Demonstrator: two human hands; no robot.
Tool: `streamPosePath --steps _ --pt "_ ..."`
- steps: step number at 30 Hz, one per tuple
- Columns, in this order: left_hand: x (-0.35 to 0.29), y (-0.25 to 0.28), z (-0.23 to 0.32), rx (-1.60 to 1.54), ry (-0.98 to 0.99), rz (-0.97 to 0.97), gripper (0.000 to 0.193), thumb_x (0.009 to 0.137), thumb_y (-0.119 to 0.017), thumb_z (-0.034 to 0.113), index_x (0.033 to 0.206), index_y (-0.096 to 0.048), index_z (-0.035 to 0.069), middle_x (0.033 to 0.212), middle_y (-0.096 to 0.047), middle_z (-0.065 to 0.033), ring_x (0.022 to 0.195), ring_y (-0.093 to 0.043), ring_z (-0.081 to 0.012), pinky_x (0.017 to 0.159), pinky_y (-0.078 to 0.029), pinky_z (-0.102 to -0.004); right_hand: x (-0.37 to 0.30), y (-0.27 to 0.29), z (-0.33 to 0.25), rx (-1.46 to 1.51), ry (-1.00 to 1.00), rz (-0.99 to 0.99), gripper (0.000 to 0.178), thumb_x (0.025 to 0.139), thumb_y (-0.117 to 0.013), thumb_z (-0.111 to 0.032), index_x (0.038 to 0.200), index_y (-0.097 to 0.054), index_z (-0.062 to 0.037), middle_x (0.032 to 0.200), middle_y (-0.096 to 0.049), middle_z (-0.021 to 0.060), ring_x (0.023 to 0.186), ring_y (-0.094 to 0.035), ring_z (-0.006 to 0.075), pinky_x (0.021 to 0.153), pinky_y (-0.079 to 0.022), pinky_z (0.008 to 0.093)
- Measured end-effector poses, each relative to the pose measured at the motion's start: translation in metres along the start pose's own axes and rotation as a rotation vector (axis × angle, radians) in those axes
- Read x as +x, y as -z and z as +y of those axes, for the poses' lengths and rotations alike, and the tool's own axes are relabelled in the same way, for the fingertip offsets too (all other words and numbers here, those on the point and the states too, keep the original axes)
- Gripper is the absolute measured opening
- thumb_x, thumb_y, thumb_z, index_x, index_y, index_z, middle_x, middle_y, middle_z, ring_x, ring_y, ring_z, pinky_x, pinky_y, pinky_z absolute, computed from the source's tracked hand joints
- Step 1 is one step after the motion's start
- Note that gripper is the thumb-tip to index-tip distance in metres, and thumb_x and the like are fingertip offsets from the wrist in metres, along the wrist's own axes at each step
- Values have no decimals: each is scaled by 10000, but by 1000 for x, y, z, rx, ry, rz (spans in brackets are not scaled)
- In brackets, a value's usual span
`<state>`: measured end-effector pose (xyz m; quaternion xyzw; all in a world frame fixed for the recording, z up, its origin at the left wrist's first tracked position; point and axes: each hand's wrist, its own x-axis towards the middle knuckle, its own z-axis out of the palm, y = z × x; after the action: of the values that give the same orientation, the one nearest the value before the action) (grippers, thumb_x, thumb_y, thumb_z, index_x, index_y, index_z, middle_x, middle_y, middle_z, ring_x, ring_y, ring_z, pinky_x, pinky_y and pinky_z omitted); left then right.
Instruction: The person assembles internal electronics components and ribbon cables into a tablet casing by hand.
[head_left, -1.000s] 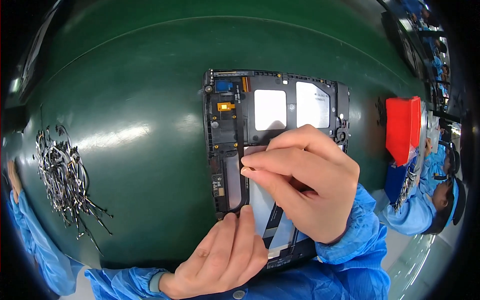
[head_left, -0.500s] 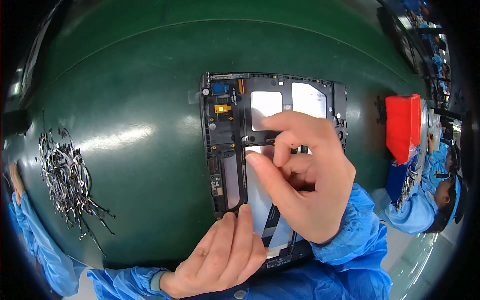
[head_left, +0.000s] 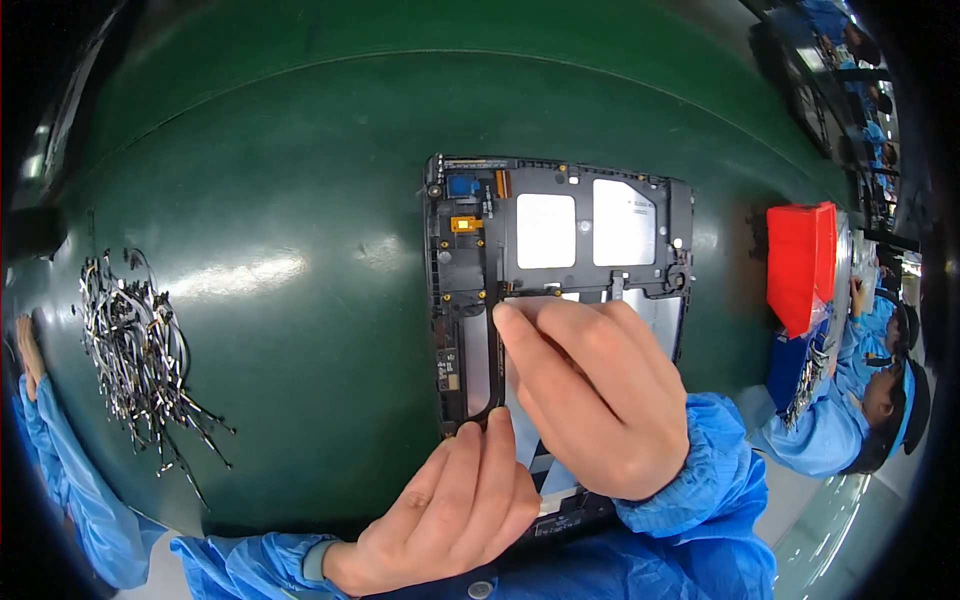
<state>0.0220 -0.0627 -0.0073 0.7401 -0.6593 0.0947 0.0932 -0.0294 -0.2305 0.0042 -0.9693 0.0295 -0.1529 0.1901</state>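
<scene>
An opened tablet-like device [head_left: 590,275] lies in front of me, its black inner frame showing silver plates and an orange flex connector [head_left: 465,225]. A thin black cable [head_left: 499,370] runs lengthwise along a channel near its left side. My left hand [head_left: 445,510] is at the lower left of the device, fingers closed together and tips on the cable's lower bend. My right hand [head_left: 600,400] lies over the middle, fingers bunched, with its foremost tip at the cable's upper stretch. Whatever either hand pinches is hidden by the fingers.
On the green table [head_left: 310,380], a tangled pile of thin cables [head_left: 135,350] lies at left. A red bin [head_left: 802,268] and a blue bin [head_left: 800,365] with more cables stand at right. A co-worker [head_left: 825,425] sits beyond them; another person's hand [head_left: 30,350] shows at far left.
My right hand has come down onto the device, its raised, spread fingers now bunched at the cable. The device has shifted slightly right in view. My left hand keeps nearly the same place.
</scene>
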Motion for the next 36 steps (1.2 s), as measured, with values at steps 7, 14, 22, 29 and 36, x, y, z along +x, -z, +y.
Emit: streamPosePath --steps 7,14,22,29,36 --pt "-18 1 0 -230 4 -69 384 873 -593 369 1059 -571 34 1191 -592 -230 1107 -576 -367 970 -478 -393 -54 34 16 -8 -440 111 452 863 -571 -52 1307 -526 19 1268 -562 212 1170 -539 325 999 -400 400" --pt "-48 13 4 -687 460 -57 669 878 -605 320 1334 -383 -117 1342 -420 -346 1289 -372 -509 1097 -308 -507 -110 17 4 317 -629 29 607 937 -455 -211 1462 -279 38 1485 -346 234 1383 -336 321 1132 -226 379" --pt "-50 40 -69 -466 436 279 345 746 -672 55 1086 -621 29 1015 -654 -128 949 -625 -305 844 -502 -417 -36 11 14 1043 -544 324 787 865 -602 -198 1507 -181 -23 1536 -205 255 1413 -278 316 1146 -229 378" --pt "-85 5 -145 4 639 405 147 733 -687 59 879 -690 69 930 -622 -16 902 -567 -220 751 -445 -353 99 -37 102 1067 -408 438 604 920 -566 -115 1472 -325 -69 1538 -261 182 1399 -313 244 1119 -278 310" --pt "-84 -1 -153 2 589 408 129 729 -691 74 849 -645 77 965 -615 -4 920 -561 -208 745 -436 -340 194 -72 131 922 -386 446 506 919 -556 -83 1400 -419 -10 1461 -405 152 1326 -411 233 1082 -325 314"
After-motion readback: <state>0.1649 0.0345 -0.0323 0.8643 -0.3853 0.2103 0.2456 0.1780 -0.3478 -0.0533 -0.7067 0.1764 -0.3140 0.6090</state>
